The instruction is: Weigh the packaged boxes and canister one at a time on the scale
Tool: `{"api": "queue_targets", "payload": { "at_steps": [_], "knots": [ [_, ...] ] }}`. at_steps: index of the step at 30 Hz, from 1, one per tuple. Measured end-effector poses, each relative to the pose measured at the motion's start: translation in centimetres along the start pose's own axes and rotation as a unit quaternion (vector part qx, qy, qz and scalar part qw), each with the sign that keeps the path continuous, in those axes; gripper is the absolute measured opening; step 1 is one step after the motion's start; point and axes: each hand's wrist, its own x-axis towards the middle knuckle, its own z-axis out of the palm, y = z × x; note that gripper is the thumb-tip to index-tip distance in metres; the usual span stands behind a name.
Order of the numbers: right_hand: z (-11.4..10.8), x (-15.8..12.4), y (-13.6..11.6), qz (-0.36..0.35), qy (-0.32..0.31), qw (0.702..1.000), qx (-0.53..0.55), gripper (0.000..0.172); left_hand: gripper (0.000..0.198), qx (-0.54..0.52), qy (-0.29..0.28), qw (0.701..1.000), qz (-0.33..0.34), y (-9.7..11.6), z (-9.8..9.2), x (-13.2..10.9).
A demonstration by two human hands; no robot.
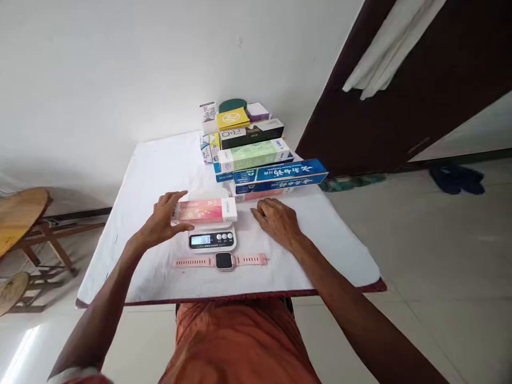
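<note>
A pink toothpaste box (202, 210) lies across a white digital kitchen scale (233, 238), whose lit display (200, 240) seems to read 363. My left hand (162, 218) is at the box's left end, its fingers beyond the far edge and its thumb at the near side. They are spread wider than the box; contact is hard to make out. To the right of the scale, my right hand (278, 220) rests on the white cloth with fingers loosely curled and nothing visible in them. A smartwatch with a pink strap (224, 261) lies flat in front of the scale.
Behind the scale stand stacked boxes: a blue toothpaste box (280, 176), a green box (254, 155), a black-and-white box (252, 133) and a yellow box (232, 118). The white-covered table (160, 160) meets the wall. Wooden stools (24, 224) are at left, slippers (456, 178) at right.
</note>
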Motion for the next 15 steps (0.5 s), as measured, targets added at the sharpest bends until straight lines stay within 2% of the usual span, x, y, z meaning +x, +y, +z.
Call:
{"api": "queue_targets", "payload": {
  "at_steps": [4, 7, 9, 12, 15],
  "knots": [
    [0.2, -0.2, 0.2, -0.011, 0.017, 1.0, 0.017, 0.03, 0.079, 0.031, 0.023, 0.998, 0.04, 1.0, 0.3, 0.7],
    [0.7, -0.4, 0.7, -0.024, 0.044, 0.999, 0.02, 0.032, 0.061, 0.037, 0.002, 0.997, 0.066, 1.6, 1.0, 1.4],
    [1.1, -0.4, 1.0, -0.034, 0.063, 0.997, 0.022, 0.032, 0.05, 0.021, -0.018, 0.998, 0.063, 1.5, 0.8, 1.5],
    [1.6, -0.4, 1.3, -0.045, 0.079, 0.996, 0.027, 0.035, 0.046, -0.028, -0.019, 0.999, 0.028, -0.2, -1.4, 1.3],
    [1.7, -0.4, 1.4, -0.051, 0.091, 0.994, 0.029, 0.036, 0.052, -0.031, 0.014, 0.998, -0.046, -3.7, -4.7, 2.2]
  ]
}}
